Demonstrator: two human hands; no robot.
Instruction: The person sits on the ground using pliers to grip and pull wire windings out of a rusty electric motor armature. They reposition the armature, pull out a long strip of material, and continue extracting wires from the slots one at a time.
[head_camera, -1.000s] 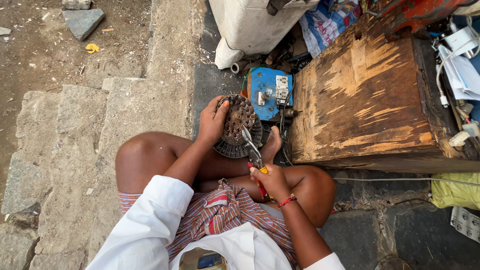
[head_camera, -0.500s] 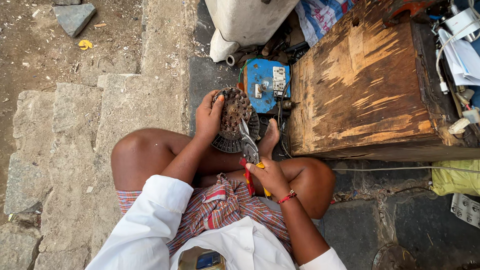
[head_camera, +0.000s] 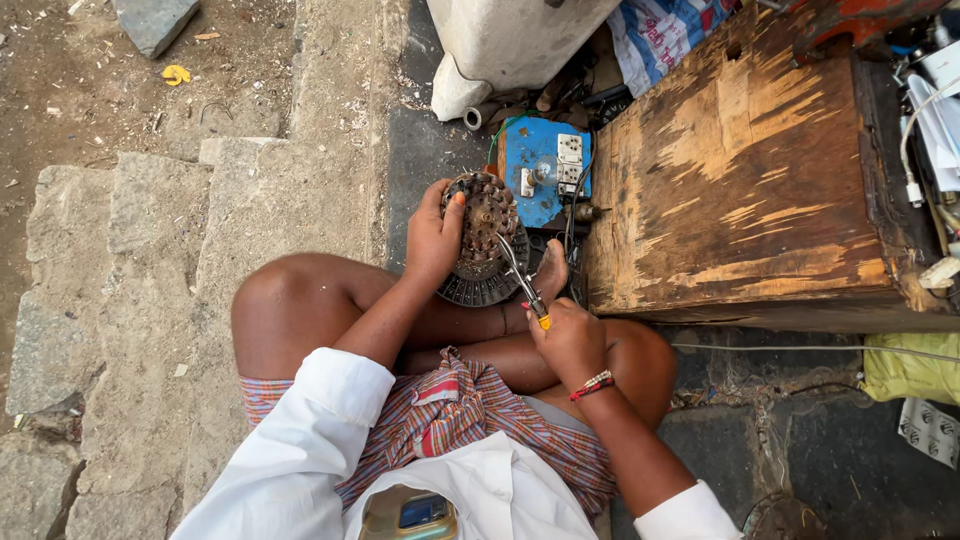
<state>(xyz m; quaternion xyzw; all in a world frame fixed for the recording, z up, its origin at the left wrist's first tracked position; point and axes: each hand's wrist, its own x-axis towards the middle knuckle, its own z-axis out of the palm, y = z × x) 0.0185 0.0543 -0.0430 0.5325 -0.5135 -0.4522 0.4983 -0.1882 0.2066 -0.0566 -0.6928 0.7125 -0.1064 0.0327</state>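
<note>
Inventory, head view:

- L hand (head_camera: 435, 235): I see it clasped on the left rim of the motor (head_camera: 483, 235), thumb on top, holding it tilted up on edge. Motor = round, dark, rusty, w/ ring of coil windings; sits above my crossed legs, just in front of the foot (head_camera: 551, 270).
- R hand (head_camera: 568, 338): fist closed round pliers (head_camera: 520, 280), yellow/red grips. Tips are at the motor's centre, by the hub; can't tell if they bite anything.
- Wrist: red bead band (head_camera: 594, 384) on R.
- Blue board (head_camera: 540, 170) w/ white sockets: on ground just behind the motor, cable running off it.
- Wooden box (head_camera: 745, 170): worn top, right of the board, near my R knee.
- White sack (head_camera: 505, 45): top centre, behind the board.
- Stone kerb (head_camera: 150, 250): left of my L knee.
- Green bag (head_camera: 910, 365): far right, below the box.
</note>
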